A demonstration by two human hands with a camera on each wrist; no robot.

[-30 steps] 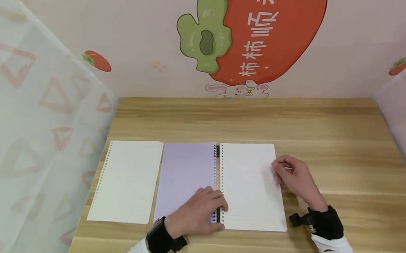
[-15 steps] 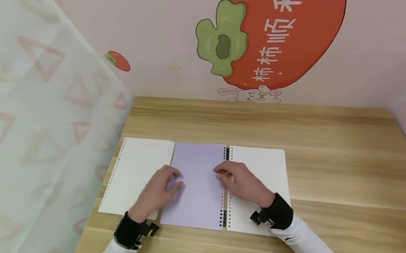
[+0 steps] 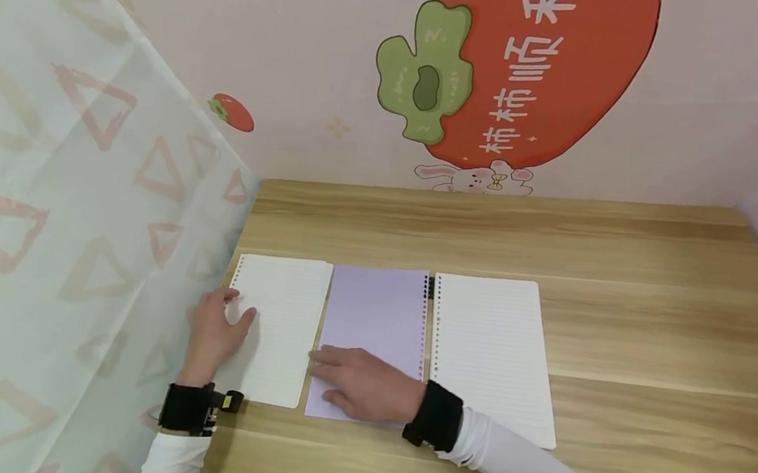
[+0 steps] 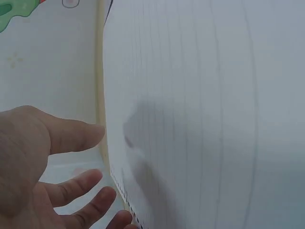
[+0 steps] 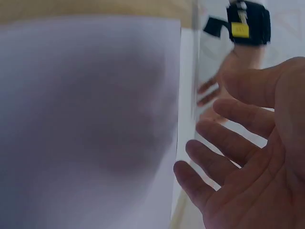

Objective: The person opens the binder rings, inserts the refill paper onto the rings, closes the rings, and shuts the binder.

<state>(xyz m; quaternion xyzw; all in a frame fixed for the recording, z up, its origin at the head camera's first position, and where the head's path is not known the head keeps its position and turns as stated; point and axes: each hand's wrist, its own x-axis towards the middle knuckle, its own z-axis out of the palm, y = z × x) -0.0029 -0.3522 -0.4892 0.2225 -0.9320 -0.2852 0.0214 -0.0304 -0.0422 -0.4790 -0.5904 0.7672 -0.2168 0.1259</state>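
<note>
Three sheet areas lie side by side. At the left is a stack of white loose-leaf paper (image 3: pixel 281 334) with punched holes along its left edge. My left hand (image 3: pixel 211 334) is at that punched edge, thumb over the paper and fingers spread; the left wrist view shows the lined sheet (image 4: pixel 205 62) beside the thumb. A purple notebook cover (image 3: pixel 378 306) lies in the middle. My right hand (image 3: pixel 367 383) reaches over its lower part, fingertips at the white stack's right edge. In the right wrist view its fingers (image 5: pixel 228 140) are extended and apart. Neither hand clasps anything.
Right of the purple cover lies lined white paper (image 3: pixel 493 341), punched along its left side. A dark green binding strip (image 3: pixel 431 287) shows between them. The wooden table (image 3: pixel 653 335) meets a printed back wall (image 3: pixel 342 55) and a pale left curtain (image 3: pixel 74 235).
Both hands have moved left: the right from the lined paper's right edge across to the purple cover, the left from the binding strip to the white stack's punched edge. The view has shifted slightly.
</note>
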